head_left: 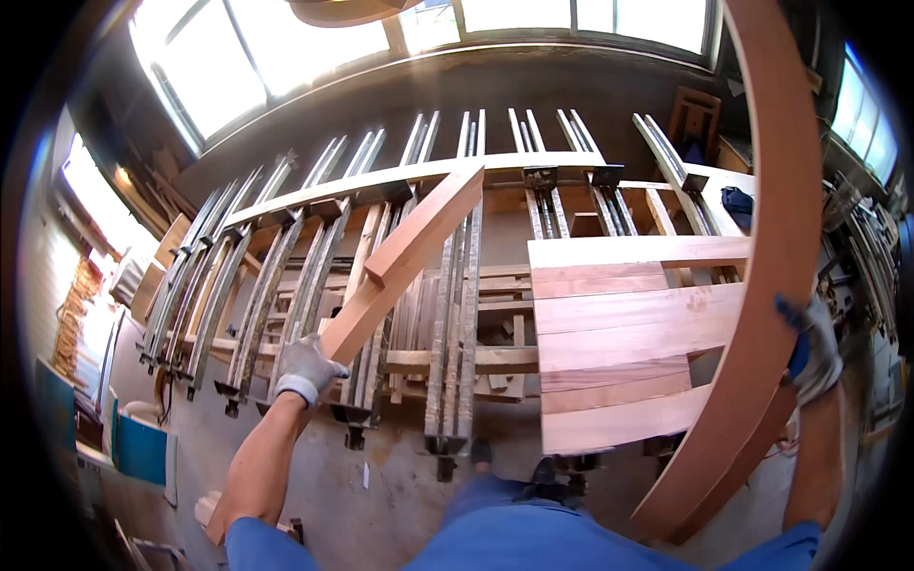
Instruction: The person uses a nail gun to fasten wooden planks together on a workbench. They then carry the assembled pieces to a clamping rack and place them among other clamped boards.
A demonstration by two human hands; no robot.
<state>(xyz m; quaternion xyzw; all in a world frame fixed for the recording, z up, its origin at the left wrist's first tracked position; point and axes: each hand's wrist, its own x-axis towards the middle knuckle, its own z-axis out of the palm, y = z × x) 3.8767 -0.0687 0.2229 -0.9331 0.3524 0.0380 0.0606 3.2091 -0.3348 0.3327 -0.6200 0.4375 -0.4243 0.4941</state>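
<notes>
My left hand (pixel 309 369), in a pale glove, is closed around the near end of a reddish wooden board (pixel 367 319). This board slants up and away over the metal clamp bars, with a second wooden strip (pixel 428 224) lying along its far part. On the right, my right hand (pixel 814 352), in a grey and blue glove, grips the outer edge of a long wooden plank (pixel 776 190). The plank stands tall past my right side and looks bent by the lens. Part of the right fingers is hidden behind it.
A row of long metal clamps (pixel 452 333) rests across a wooden frame (pixel 333 190). Pale boards lie side by side as a panel (pixel 628 319) right of centre, partly behind the plank. Wood offcuts (pixel 224 509) lie on the floor at lower left. Windows (pixel 276 48) line the far wall.
</notes>
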